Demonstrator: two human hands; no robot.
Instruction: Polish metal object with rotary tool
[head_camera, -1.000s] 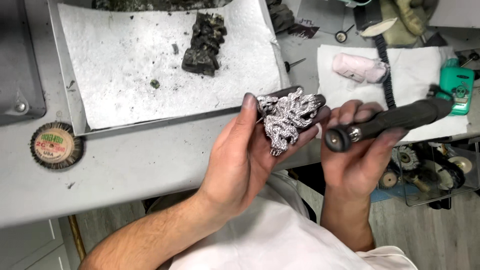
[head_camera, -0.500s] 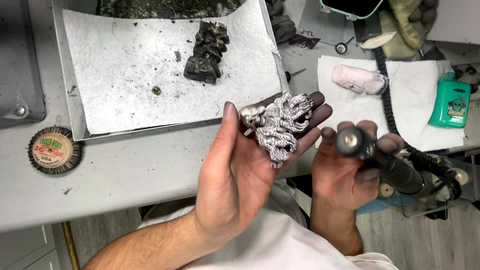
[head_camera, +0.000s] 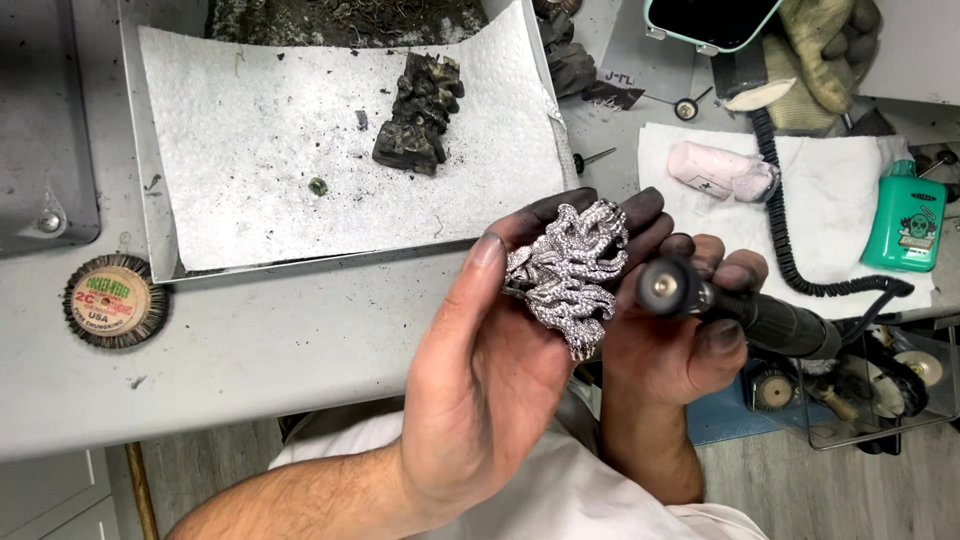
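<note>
My left hand is raised palm-up over the bench edge and holds an ornate silvery cast metal piece between thumb and blackened fingertips. My right hand sits just to its right, closed around a black rotary handpiece. The handpiece's round tip points toward me, right beside the silvery piece. A coiled black cable runs from the handpiece up the bench.
A metal tray lined with white paper towel holds a dark sooty cast piece. A round bristle wheel lies at the left. On the right lie a pink block, a green bottle, and work gloves.
My right hand has swung the handpiece round so its tip now faces me beside the silvery piece. My left hand has lifted the piece slightly.
</note>
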